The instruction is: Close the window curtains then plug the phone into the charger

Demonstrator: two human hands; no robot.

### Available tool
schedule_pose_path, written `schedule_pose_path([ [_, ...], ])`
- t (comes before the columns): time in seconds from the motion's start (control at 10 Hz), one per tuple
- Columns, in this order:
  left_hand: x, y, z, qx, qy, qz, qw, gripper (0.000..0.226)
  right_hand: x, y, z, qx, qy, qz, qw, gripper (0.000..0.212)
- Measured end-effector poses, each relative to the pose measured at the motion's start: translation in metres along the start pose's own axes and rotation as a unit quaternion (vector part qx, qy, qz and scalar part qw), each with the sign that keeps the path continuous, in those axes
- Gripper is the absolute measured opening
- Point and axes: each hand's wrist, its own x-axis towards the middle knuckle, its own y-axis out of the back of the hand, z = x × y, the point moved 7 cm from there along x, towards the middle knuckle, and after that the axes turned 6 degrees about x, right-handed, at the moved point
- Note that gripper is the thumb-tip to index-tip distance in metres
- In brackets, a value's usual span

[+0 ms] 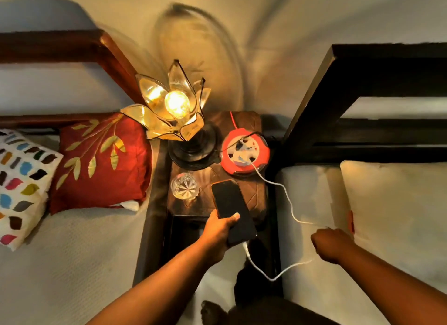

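Head view: phone (231, 209) is thin, rigid, slick glass, likely light; best held by its long edges, as the left hand (219, 230) does, fingers clamped on its near end over the table (254, 194). Long axis runs 11-to-5 o'clock, charging port toward 5, cable (287, 198) seemingly plugged in, running to the reel (245, 152) at 1 o'clock. Right hand (332, 246) is curled closed at 3 o'clock; cannot tell whether it pinches the cable.

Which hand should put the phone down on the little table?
The left hand. It already holds the phone over the table; the right hand is fisted over the bed, off the phone.
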Motion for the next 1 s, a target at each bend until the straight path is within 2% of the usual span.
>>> schedule_pose_path([
  [0.2, 0.052, -0.005, -0.014, -0.072, 0.059, 0.108, 0.990, 0.030, 0.039, 0.018, 0.007, -0.011, 0.015, 0.002, 1.000, 0.024],
  [0.3, 0.065, 0.000, -0.013, -0.083, 0.064, 0.130, 0.986, 0.031, 0.050, 0.018, 0.003, 0.006, 0.019, -0.005, 1.000, 0.027],
  [0.4, 0.072, 0.008, -0.010, -0.069, 0.058, 0.157, 0.983, 0.036, 0.063, 0.015, -0.004, 0.087, 0.000, -0.029, 0.996, 0.027],
  [0.5, 0.069, 0.012, -0.004, -0.040, 0.041, 0.179, 0.982, 0.041, 0.068, 0.012, -0.010, 0.119, -0.006, -0.044, 0.992, 0.025],
  [0.6, 0.061, 0.015, 0.014, 0.086, -0.019, 0.212, 0.973, 0.047, 0.073, 0.016, -0.020, 0.142, -0.008, -0.051, 0.988, 0.022],
  [0.7, 0.055, 0.016, 0.023, 0.149, -0.044, 0.215, 0.964, 0.059, 0.075, 0.023, -0.031, 0.145, -0.009, -0.046, 0.988, 0.023],
  [0.9, 0.036, 0.016, 0.028, 0.265, -0.060, 0.165, 0.948, 0.072, 0.078, 0.040, -0.064, 0.148, -0.006, -0.040, 0.988, 0.024],
  [1.0, 0.011, 0.018, 0.028, 0.346, -0.112, 0.114, 0.925, 0.064, 0.067, 0.046, -0.085, 0.125, -0.009, -0.046, 0.991, 0.025],
])
